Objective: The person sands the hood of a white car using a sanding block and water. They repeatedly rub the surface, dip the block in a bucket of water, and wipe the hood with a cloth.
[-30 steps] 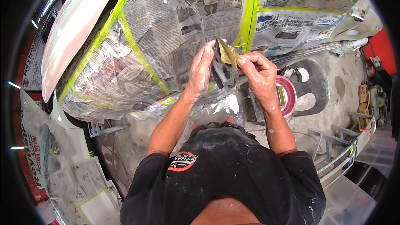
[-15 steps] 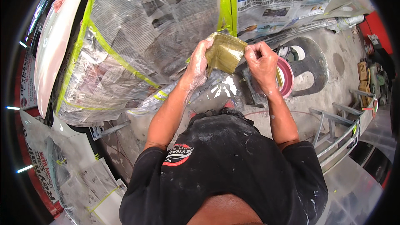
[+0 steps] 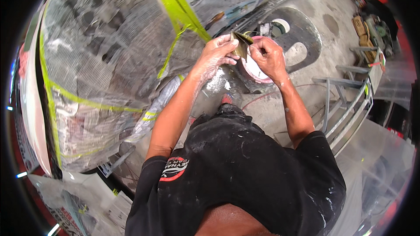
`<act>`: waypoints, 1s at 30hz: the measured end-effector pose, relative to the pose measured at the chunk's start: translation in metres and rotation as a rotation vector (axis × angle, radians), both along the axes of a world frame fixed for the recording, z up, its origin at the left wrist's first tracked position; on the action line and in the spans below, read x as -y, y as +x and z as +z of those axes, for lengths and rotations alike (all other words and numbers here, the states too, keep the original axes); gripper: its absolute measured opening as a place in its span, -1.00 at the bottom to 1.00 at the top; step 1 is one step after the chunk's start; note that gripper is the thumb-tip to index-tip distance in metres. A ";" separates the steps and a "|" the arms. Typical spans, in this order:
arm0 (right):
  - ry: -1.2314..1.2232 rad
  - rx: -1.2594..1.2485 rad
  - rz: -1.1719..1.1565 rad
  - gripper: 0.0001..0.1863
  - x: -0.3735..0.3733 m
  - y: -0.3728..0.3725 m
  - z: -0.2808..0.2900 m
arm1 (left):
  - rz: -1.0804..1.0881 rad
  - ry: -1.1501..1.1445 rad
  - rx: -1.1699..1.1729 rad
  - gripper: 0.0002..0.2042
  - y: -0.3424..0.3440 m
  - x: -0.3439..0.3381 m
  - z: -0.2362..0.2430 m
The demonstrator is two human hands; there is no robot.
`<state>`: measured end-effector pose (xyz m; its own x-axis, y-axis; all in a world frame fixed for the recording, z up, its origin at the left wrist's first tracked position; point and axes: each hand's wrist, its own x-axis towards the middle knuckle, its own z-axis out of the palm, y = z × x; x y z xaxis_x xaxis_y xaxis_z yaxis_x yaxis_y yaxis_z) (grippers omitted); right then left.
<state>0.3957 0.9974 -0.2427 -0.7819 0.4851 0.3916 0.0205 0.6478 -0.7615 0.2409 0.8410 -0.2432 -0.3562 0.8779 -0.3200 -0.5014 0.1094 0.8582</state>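
A wet olive-brown sheet of sandpaper (image 3: 242, 46) is pinched between my two hands, bent into a fold. My left hand (image 3: 217, 56) grips its left side, with the thumb on top; whitish residue coats the fingers. On the other side, my right hand (image 3: 269, 59) holds the edge with curled fingers. Beneath the right hand stands a pink round bucket (image 3: 264, 80) with whitish contents, partly covered by that hand. To the left, a large surface masked with newspaper (image 3: 100, 39) is bordered by yellow-green tape (image 3: 168, 0).
A metal ladder (image 3: 328, 105) lies at the right. Behind the bucket, a dark rounded panel (image 3: 308, 30) with openings rests on the concrete floor. Clutter, including brown objects (image 3: 362, 30), sits at the far right. A thin reddish hose (image 3: 258, 96) runs along the floor.
The sheet has gone from spread flat to folded. My hands now sit closer to the bucket, and the view has swung to the right.
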 end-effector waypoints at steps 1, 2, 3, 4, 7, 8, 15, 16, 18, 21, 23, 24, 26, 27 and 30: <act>0.025 0.010 -0.008 -0.86 -0.005 0.006 -0.001 | 0.096 -0.041 -0.010 -0.45 0.008 -0.012 0.000; 0.049 0.020 -0.015 -0.87 -0.009 0.012 -0.002 | 0.091 -0.058 -0.041 -0.45 0.009 -0.020 0.000; 0.067 0.033 -0.021 -0.87 -0.012 0.020 -0.006 | 0.085 -0.080 -0.072 -0.46 0.011 -0.026 -0.003; 0.092 0.014 -0.013 -0.87 -0.013 0.026 -0.008 | 0.081 -0.101 -0.102 -0.46 0.012 -0.033 -0.006; 0.206 0.030 0.008 -0.84 -0.013 0.041 -0.010 | 0.027 -0.045 -0.133 -0.61 0.021 -0.044 -0.017; 0.241 0.035 0.001 -0.84 -0.012 0.047 -0.012 | -0.023 -0.025 -0.126 -0.63 0.023 -0.045 -0.019; 0.443 0.082 -0.001 -0.80 -0.014 0.067 -0.024 | 0.149 -0.121 -0.239 -0.67 0.036 -0.061 -0.043; 0.450 0.100 0.016 -0.80 -0.013 0.070 -0.024 | 0.218 -0.127 -0.197 -0.68 0.037 -0.063 -0.043; 0.452 0.154 0.012 -0.80 -0.016 0.076 -0.031 | 0.295 -0.141 -0.244 -0.71 0.025 -0.067 -0.073; 0.436 0.243 -0.041 -0.81 -0.036 0.097 -0.072 | 0.414 -0.107 -0.107 -0.72 0.011 -0.067 -0.066; 0.417 0.310 -0.070 -0.81 -0.050 0.109 -0.094 | 0.440 -0.128 -0.288 -0.72 0.001 -0.060 -0.068; 0.411 0.340 -0.081 -0.81 -0.058 0.112 -0.105 | 0.456 -0.138 -0.380 -0.72 -0.005 -0.057 -0.069; 0.364 0.425 -0.117 -0.84 -0.070 0.116 -0.134 | 0.434 -0.115 -0.468 -0.70 -0.011 -0.046 -0.065; 0.357 0.445 -0.144 -0.85 -0.076 0.116 -0.149 | 0.438 -0.106 -0.466 -0.70 -0.013 -0.042 -0.059; 0.315 0.630 -0.227 -0.80 -0.093 0.119 -0.194 | 0.462 -0.002 -0.384 -0.80 -0.007 -0.022 -0.033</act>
